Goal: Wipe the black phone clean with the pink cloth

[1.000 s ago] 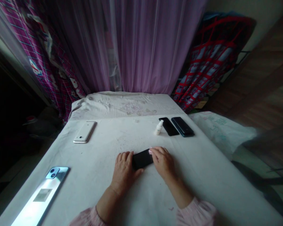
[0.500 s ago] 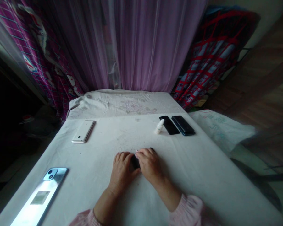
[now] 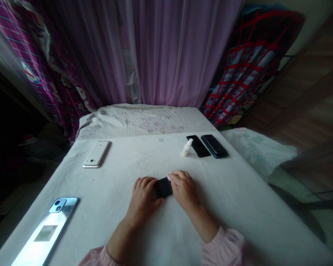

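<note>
A black phone (image 3: pixel 163 187) lies on the white-covered table in front of me, its dark glass showing between my hands. My left hand (image 3: pixel 143 195) grips its left end, thumb along the near edge and fingers over the far side. At the phone's right end, my right hand (image 3: pixel 184 188) has its fingers closed on a small pinkish-white cloth (image 3: pixel 169 177), pressed to the glass. Most of the cloth is hidden under the fingers. Beyond my right hand a small white spray bottle (image 3: pixel 187 147) stands upright.
Behind the bottle lie a black phone (image 3: pixel 199 146) and several stacked dark phones (image 3: pixel 214 146). At the left are a white phone (image 3: pixel 97 154) and a large shiny light-blue phone (image 3: pixel 48 231). Purple curtains (image 3: pixel 166 51) hang past the table's far edge; a plastic bag (image 3: pixel 261 147) is at the right.
My right hand has slid rightward along the phone with the cloth, uncovering more of the dark glass. My left hand stays on the left end. The view has shifted slightly.
</note>
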{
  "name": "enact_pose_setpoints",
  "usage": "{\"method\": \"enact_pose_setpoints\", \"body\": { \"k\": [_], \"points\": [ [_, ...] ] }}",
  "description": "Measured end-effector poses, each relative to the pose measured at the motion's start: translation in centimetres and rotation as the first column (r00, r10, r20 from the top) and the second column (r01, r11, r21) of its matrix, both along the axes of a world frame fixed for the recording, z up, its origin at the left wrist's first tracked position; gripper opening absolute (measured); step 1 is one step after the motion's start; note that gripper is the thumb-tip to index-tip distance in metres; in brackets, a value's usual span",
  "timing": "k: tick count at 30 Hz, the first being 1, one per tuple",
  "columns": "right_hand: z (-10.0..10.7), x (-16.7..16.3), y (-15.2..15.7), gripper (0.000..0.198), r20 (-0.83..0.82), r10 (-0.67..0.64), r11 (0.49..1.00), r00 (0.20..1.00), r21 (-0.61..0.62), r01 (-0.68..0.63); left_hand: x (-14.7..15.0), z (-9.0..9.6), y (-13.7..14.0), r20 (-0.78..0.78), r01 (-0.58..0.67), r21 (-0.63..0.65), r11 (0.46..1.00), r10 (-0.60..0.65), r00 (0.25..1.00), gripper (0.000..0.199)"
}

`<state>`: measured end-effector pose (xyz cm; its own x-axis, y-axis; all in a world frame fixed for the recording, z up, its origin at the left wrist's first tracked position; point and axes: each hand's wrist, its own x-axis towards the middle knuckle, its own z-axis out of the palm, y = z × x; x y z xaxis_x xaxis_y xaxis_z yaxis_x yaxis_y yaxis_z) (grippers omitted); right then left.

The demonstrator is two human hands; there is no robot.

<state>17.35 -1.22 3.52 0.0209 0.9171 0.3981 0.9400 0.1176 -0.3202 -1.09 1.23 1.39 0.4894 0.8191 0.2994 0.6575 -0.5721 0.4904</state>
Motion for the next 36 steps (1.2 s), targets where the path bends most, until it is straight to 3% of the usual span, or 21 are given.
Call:
{"method": "enact_pose_setpoints", "body": {
  "k": [6,16,21,30,36],
  "points": [
    [0.1,-2.8,0.6,0.018,-0.095,0.124,0.992,0.988,-0.012,-0.126,0.0,-0.1,0.2,0.000,0.005,-0.012,1.000,-0.005,1.000,0.051],
    [0.8,-2.3,-2.2,0.022,-0.150,0.216,0.975,0.965,-0.014,-0.221,0.2,0.3,0.0,0.006,-0.019,-0.017,1.000,0.019,1.000,0.046],
    [1.0,-1.8,-3.2,0.021,-0.166,0.214,0.974,0.963,-0.040,-0.224,0.2,0.3,0.0,0.000,-0.011,-0.015,1.000,0.011,1.000,0.048],
    [0.5,-2.7,-0.1,0.019,-0.097,0.163,0.986,0.982,-0.013,-0.166,0.2,1.1,0.2,-0.034,0.021,-0.068,0.997,-0.024,0.999,0.054],
    [0.6,-2.0,-1.9,0.024,-0.127,0.197,0.980,0.972,-0.004,-0.199,0.2,1.0,0.1,-0.042,0.013,-0.048,0.999,-0.015,0.999,0.057]
  ]
}}
